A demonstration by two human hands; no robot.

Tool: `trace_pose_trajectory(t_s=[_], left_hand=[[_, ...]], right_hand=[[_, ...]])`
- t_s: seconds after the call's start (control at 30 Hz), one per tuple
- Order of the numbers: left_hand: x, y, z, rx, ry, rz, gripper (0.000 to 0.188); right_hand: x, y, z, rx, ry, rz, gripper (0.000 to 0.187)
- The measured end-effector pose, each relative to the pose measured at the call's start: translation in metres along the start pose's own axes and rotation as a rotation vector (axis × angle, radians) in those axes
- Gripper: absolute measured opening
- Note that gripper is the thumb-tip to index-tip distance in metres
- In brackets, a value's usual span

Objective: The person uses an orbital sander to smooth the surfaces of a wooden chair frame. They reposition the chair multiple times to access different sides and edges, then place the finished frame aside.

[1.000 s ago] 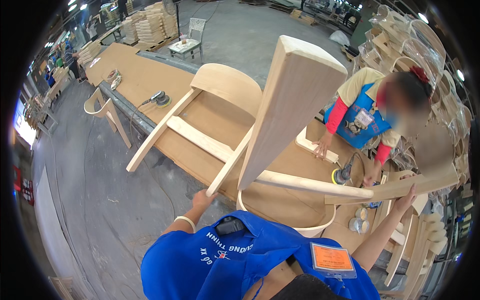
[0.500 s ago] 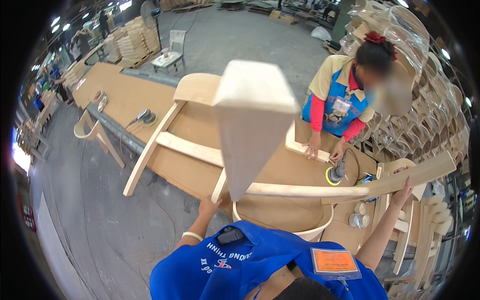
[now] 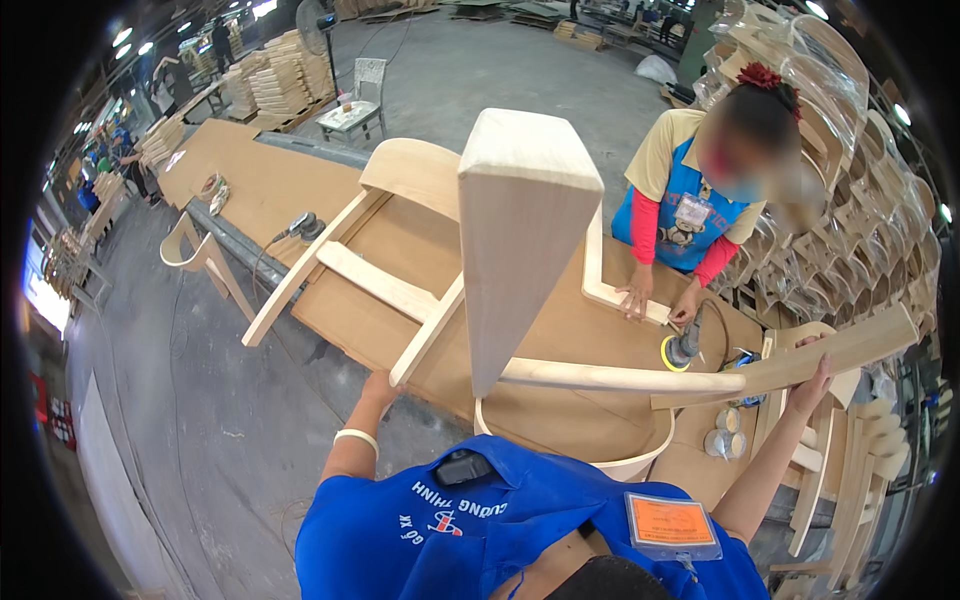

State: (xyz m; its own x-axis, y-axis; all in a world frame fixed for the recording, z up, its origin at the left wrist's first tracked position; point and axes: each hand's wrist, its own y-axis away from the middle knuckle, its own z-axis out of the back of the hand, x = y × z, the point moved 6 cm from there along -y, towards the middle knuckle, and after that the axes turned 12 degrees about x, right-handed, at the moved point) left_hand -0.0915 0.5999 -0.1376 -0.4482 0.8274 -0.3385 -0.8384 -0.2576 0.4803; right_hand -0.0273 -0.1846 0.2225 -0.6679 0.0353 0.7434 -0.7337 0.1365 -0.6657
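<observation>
Swung since 0.5 s ago: unfinished wooden chair frame (image 3: 520,250), leg now end-on to camera above the workbench (image 3: 330,220); left hand (image 3: 380,385) and right hand (image 3: 815,375) both clamped on it; advise turning slowly, clear of the co-worker (image 3: 690,200).

Long brown workbench (image 3: 290,190) with a sander (image 3: 683,347), an angled wood piece (image 3: 610,290) and 2 small tins (image 3: 722,432).
</observation>
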Motion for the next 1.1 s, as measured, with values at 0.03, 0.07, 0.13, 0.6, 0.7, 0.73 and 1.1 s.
trace_pose_trajectory(t_s=[0.03, 0.07, 0.13, 0.6, 0.7, 0.73, 1.1], left_hand=[[-0.003, -0.001, -0.002, 0.011, 0.008, -0.001, 0.057], [-0.005, -0.001, -0.001, 0.015, 0.017, -0.008, 0.059], [-0.007, -0.005, 0.0, 0.028, -0.001, -0.004, 0.061], [-0.013, -0.014, 0.019, -0.19, 0.007, 0.077, 0.059], [-0.086, 0.021, 0.091, -0.446, 0.398, -0.344, 0.046], [-0.114, 0.038, 0.118, -0.449, 0.502, -0.462, 0.041], [-0.313, 0.245, 0.21, -0.282, 1.162, -1.407, 0.074]], right_hand=[[0.0, 0.0, 0.001, 0.013, 0.019, 0.005, 0.042], [0.001, 0.0, -0.001, 0.029, 0.036, 0.009, 0.042], [0.0, 0.001, 0.001, 0.015, 0.023, 0.005, 0.042], [0.003, 0.007, -0.011, -0.065, 0.042, 0.009, 0.041], [0.0, 0.006, -0.011, -0.059, 0.001, 0.035, 0.038], [-0.002, 0.005, -0.012, -0.021, -0.029, 0.041, 0.038], [-0.091, 0.06, -0.007, 0.015, -0.188, -0.186, 0.084]])
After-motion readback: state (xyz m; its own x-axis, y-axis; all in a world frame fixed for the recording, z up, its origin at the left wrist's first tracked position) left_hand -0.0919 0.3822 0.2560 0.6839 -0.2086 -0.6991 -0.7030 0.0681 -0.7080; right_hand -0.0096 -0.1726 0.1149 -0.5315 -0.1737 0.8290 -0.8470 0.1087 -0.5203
